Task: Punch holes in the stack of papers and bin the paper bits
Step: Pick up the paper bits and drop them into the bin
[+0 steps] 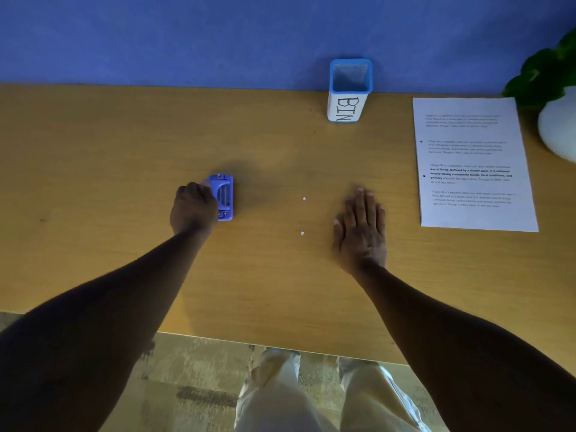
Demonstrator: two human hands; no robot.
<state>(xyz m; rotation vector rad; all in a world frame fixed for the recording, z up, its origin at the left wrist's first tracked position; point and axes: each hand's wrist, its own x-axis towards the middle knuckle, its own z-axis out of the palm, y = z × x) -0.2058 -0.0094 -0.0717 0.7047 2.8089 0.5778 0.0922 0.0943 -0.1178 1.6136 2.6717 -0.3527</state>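
A blue hole punch [225,196] stands on the wooden desk [124,145], left of centre. My left hand [194,208] grips its left side with curled fingers. Two small white paper bits lie on the desk between my hands, one [304,198] farther from me and one [302,233] nearer. My right hand [361,227] lies flat on the desk with straight fingers, to the right of the bits. The stack of printed papers [473,163] lies at the right, with two punched holes along its left margin. A blue mesh cup labelled BIN [348,90] stands at the back against the wall.
A white pot with a green plant [558,120] sits at the far right, touching the papers' top corner. A blue wall backs the desk. The desk's front edge runs just above my legs and the carpeted floor.
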